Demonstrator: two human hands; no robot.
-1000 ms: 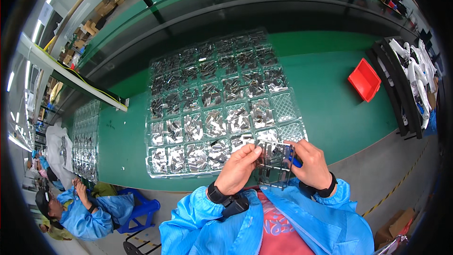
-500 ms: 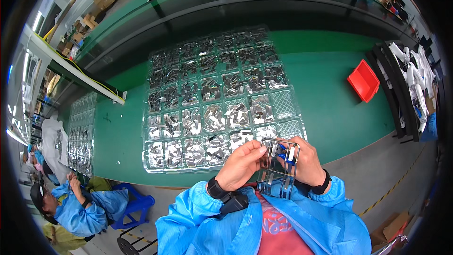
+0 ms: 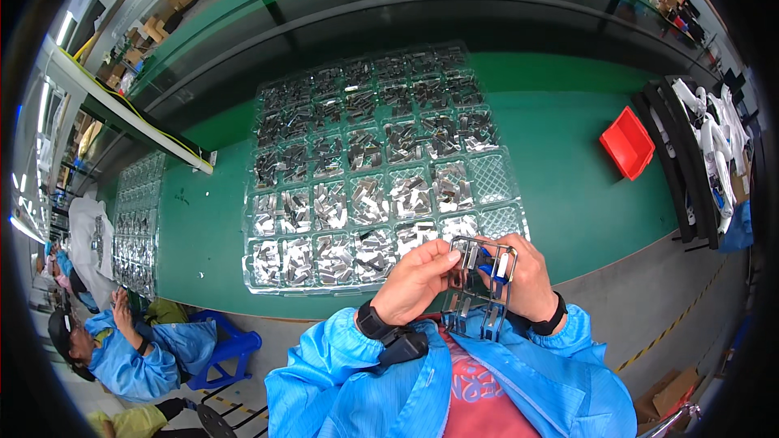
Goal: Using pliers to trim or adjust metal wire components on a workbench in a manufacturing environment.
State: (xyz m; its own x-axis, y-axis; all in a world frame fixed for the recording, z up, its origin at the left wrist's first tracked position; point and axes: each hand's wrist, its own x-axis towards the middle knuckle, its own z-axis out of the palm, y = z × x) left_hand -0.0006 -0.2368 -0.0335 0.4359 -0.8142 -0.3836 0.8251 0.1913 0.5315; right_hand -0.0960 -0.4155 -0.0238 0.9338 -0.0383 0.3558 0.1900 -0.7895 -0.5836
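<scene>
Low at the front, close to my chest, my left hand (image 3: 412, 285) pinches the left side of a dark wire rack (image 3: 492, 310). Several small shiny metal pieces sit on the rack's bars. My right hand (image 3: 529, 282) is closed at the rack's right side, around a blue-handled tool (image 3: 499, 279). The tool's working end is hidden behind the wires and fingers, so its kind cannot be told. Just beyond my hands lies a clear plastic compartment tray (image 3: 526, 223), most of its pockets filled with small silvery metal pieces.
A red bin (image 3: 627, 143) rests on the green table (image 3: 568, 154) at right, beside a black rack (image 3: 677, 158) with white parts. Another filled tray (image 3: 136, 227) lies far left. A co-worker (image 3: 130, 349) sits left near a blue stool (image 3: 231, 349). A white post (image 3: 134, 118) stands at left.
My hands and the wire rack stay almost in place. The co-worker at left has shifted their raised hands slightly. The view has moved a little.
</scene>
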